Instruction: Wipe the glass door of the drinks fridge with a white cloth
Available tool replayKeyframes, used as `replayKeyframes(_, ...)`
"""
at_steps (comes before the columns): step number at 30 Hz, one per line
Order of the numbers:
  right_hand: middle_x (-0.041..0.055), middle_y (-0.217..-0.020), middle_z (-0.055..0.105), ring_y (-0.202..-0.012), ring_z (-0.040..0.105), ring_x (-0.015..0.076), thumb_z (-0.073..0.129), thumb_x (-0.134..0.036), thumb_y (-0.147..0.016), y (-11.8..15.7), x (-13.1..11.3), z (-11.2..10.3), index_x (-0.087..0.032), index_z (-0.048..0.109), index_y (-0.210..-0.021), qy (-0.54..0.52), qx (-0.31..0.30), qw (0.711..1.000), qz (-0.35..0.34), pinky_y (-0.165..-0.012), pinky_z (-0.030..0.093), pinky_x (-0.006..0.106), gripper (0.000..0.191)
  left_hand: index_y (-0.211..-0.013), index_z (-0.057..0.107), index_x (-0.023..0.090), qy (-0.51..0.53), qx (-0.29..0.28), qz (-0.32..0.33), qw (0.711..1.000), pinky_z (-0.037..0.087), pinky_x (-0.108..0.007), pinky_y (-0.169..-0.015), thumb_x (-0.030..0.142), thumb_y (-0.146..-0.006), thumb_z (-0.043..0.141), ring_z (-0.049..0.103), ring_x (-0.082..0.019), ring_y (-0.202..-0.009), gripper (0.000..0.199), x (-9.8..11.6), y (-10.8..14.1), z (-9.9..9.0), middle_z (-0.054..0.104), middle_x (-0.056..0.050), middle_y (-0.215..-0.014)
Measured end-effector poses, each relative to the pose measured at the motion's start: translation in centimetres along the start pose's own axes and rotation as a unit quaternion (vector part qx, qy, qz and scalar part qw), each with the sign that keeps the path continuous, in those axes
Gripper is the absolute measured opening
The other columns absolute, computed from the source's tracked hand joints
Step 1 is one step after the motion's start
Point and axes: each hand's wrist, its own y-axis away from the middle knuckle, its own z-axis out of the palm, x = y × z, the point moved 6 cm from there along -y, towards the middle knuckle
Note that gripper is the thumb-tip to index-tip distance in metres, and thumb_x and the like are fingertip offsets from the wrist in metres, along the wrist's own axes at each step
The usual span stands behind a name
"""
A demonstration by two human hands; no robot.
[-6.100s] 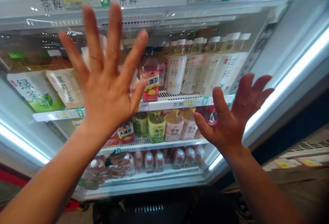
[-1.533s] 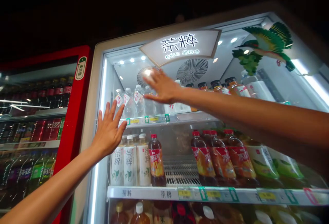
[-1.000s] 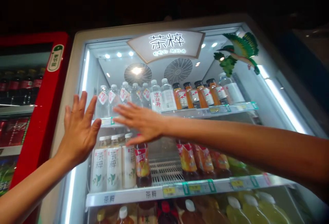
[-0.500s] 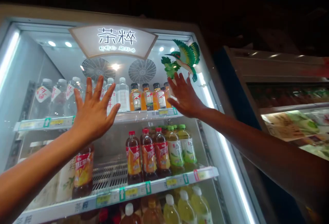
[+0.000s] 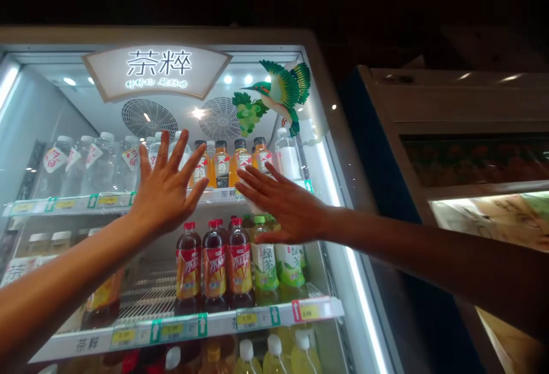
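Observation:
Both arms reach out before a lit drinks cooler [image 5: 317, 48]. My left hand [image 5: 167, 191] is raised with its fingers spread and nothing in it, in front of the upper shelf. My right hand [image 5: 283, 202] is also empty, its fingers stretched out toward the left, overlapping the upper shelf edge and the green-capped bottles [image 5: 265, 268]. Whether either hand touches the glass cannot be made out. Orange bottles with black caps [image 5: 222, 165] show between and behind the hands. Red-capped bottles [image 5: 189, 265] stand on the middle shelf, below my hands.
A lit sign [image 5: 156, 71] and a bird picture [image 5: 278, 91] are at the cooler's top. Clear bottles [image 5: 100, 165] stand at the upper left. Yellowish bottles [image 5: 274, 357] show at the bottom. Another display case [image 5: 472, 99] is at the right.
My right hand has moved left and down, closer to my left hand, and its fingers now point left. The view has shifted, so the cooler appears further left.

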Motion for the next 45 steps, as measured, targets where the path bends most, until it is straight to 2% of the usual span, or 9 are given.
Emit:
replayKeyframes(5,0.0139,-0.176,0.004,-0.163,-0.001,0.0358,0.016,-0.084,-0.095,-0.3,2.2,-0.6,-0.017,0.008,-0.169,0.009,0.049,0.987,0.155,-0.131,0.001,0.066,0.101,-0.166,0.022,0.036,-0.012,-0.005,-0.007,1.000,-0.011,-0.071,-0.126,0.057,-0.104,0.034,-0.015,-0.034,-0.163,0.067,0.6,-0.4,0.5,-0.001,-0.001,-0.179)
replayKeyframes(13,0.0051,-0.177,0.010,-0.164,0.001,0.0338,0.017,-0.087,-0.093,-4.8,0.1,0.2,-0.030,0.026,-0.166,-0.012,0.056,0.994,0.090,-0.130,0.001,0.068,0.093,-0.166,0.020,0.039,-0.033,0.000,-0.017,0.999,-0.008,-0.072,-0.126,0.058,-0.104,0.031,-0.012,-0.034,-0.164,0.065,-1.9,1.1,0.0,0.003,0.000,-0.179)
replayKeyframes(20,0.0123,-0.173,0.023,-0.163,0.015,0.0277,0.031,-0.085,-0.094,-9.9,-8.8,2.7,-0.022,0.034,-0.162,-0.036,0.027,0.992,-0.118,-0.134,0.011,0.054,0.093,-0.166,0.011,0.045,-0.067,-0.013,-0.024,0.997,-0.006,-0.072,-0.127,0.054,-0.105,0.033,-0.007,-0.033,-0.164,0.065,-8.8,5.9,-2.0,0.004,0.001,-0.179)
replayKeyframes(25,0.0199,-0.173,0.018,-0.162,0.012,0.0380,0.021,-0.086,-0.094,-16.2,-6.6,2.5,-0.012,0.025,-0.164,-0.005,0.100,0.988,0.121,-0.130,0.008,0.067,0.102,-0.165,0.005,0.047,-0.093,-0.015,-0.048,0.994,-0.002,-0.074,-0.127,0.052,-0.105,0.035,-0.006,-0.034,-0.164,0.067,-16.0,10.6,-4.6,0.003,0.001,-0.179)
replayKeyframes(31,0.0136,-0.172,0.026,-0.162,0.021,0.0276,0.028,-0.087,-0.092,-24.4,-17.3,6.2,-0.015,0.029,-0.164,-0.055,0.035,0.990,-0.123,-0.135,0.016,0.052,0.102,-0.165,0.003,0.048,-0.122,-0.021,-0.063,0.990,0.001,-0.076,-0.127,0.052,-0.105,0.037,-0.001,-0.036,-0.164,0.069,-24.9,16.7,-7.3,0.003,0.001,-0.178)
replayKeyframes(33,0.0112,-0.174,0.021,-0.162,0.015,0.0309,0.026,-0.087,-0.092,-28.2,-16.7,6.2,-0.016,0.024,-0.166,-0.037,0.047,0.998,-0.035,-0.134,0.010,0.059,0.102,-0.165,0.002,0.048,-0.125,-0.022,-0.061,0.990,0.001,-0.075,-0.127,0.052,-0.104,0.038,-0.001,-0.037,-0.164,0.070,-26.9,18.6,-7.9,0.002,0.002,-0.178)
replayKeyframes(36,0.0152,-0.175,0.016,-0.162,0.009,0.0392,0.030,-0.090,-0.089,-32.5,-16.0,6.1,-0.010,0.021,-0.166,-0.020,0.081,0.991,0.100,-0.131,0.008,0.064,0.112,-0.164,-0.001,0.048,-0.128,-0.032,-0.070,0.989,0.003,-0.074,-0.128,0.051,-0.104,0.039,-0.001,-0.036,-0.164,0.072,-28.9,21.0,-8.4,0.000,0.002,-0.178)
replayKeyframes(41,0.0157,-0.172,0.027,-0.162,0.019,0.0287,0.040,-0.086,-0.090,-34.2,-24.0,8.3,-0.009,0.031,-0.163,-0.050,0.025,0.989,-0.141,-0.135,0.010,0.046,0.106,-0.164,-0.003,0.049,-0.128,-0.033,-0.073,0.989,0.007,-0.074,-0.129,0.049,-0.104,0.040,0.001,-0.036,-0.164,0.074,-29.6,23.6,-9.0,0.001,0.002,-0.178)
replayKeyframes(45,0.0138,-0.174,0.022,-0.163,0.013,0.0326,0.038,-0.086,-0.090,-34.0,-23.1,8.4,-0.014,0.023,-0.165,-0.046,0.075,0.996,0.004,-0.134,0.007,0.055,0.105,-0.164,-0.005,0.048,-0.116,-0.043,-0.069,0.990,0.007,-0.075,-0.128,0.048,-0.105,0.039,-0.001,-0.035,-0.164,0.074,-29.0,24.1,-9.0,-0.001,0.000,-0.178)
